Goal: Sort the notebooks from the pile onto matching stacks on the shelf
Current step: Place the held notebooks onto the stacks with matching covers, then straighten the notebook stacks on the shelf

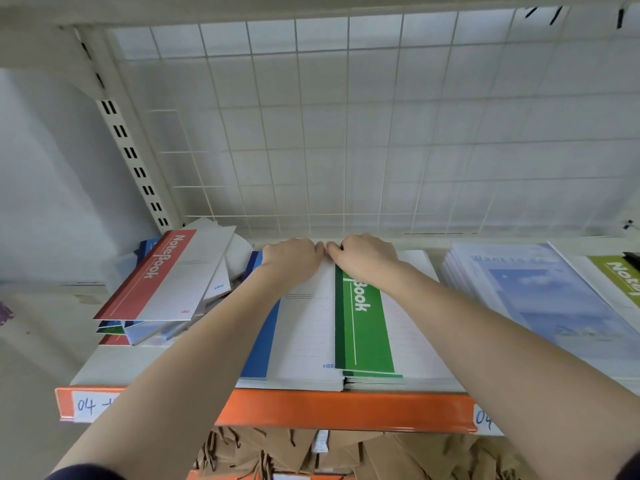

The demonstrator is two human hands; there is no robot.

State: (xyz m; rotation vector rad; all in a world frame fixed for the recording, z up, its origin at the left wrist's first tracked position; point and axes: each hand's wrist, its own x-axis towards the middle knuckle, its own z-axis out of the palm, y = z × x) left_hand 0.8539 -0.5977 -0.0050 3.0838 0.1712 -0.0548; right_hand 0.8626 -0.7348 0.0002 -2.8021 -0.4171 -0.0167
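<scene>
Both forearms reach in from the bottom edge, over the orange shelf lip point(311, 407), to the far ends of two notebook stacks lying side by side on the shelf. Left hand point(294, 259) rests on the blue stack point(263, 341), right hand point(369, 258) on the green stack point(363, 327) touching it on the right; the fingers of both curl over the stacks' back edges near the wire grid point(346, 133), seemingly gripping or squaring them, though the fingertips are hidden, so I cannot tell how firmly. Left of the blue stack sits the unsorted pile point(162, 289), tilted and fanned, a red-banded notebook point(156, 275) on top leaning above loose covers. Right of the green stack lies a sky-picture stack point(540, 299), then a yellow-green one point(620, 275) at the frame edge. Likely risks: pulling the two stacks forward could slide front covers over the orange lip; a left elbow swing could nudge the leaning pile off the shelf; blue and green edges touching could let one notebook slip onto the wrong stack.
</scene>
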